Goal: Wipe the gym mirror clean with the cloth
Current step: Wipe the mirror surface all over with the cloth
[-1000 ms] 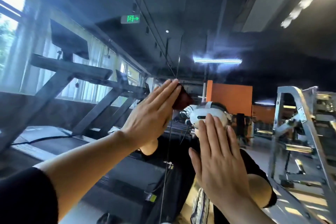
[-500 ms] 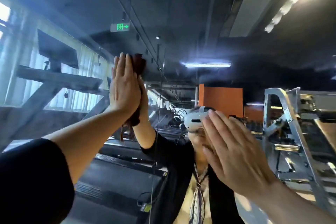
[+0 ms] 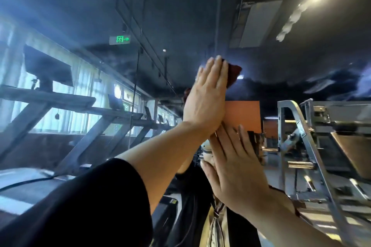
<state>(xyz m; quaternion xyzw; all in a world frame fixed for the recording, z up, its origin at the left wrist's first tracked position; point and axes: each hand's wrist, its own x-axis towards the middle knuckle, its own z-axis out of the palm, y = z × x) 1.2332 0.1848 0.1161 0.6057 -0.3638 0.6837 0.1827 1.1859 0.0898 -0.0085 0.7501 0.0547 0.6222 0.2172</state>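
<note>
The left hand (image 3: 204, 98) was seen raised high against the mirror (image 3: 281, 78), fingers straight and held together, palm pressed flat onto a dark red cloth (image 3: 233, 74). The cloth was pinned between palm and glass; only its upper right corner showed past the fingertips, and a small scrap near the thumb side. No curl of the fingers round the cloth was observed. The right hand (image 3: 234, 170) was laid flat on the mirror lower down, just below the left wrist, fingers straight and slightly spread, nothing held in it. A black sleeve (image 3: 90, 206) was noted on the left arm. Reflected in the glass: a row of treadmills (image 3: 66, 106) along curtained windows at left, a green exit sign (image 3: 120, 39) on the dark ceiling, an orange wall panel (image 3: 244, 114) behind the hands, and a metal weight machine (image 3: 313, 146) at right. Streaks and haze were visible on the glass at upper left.
</note>
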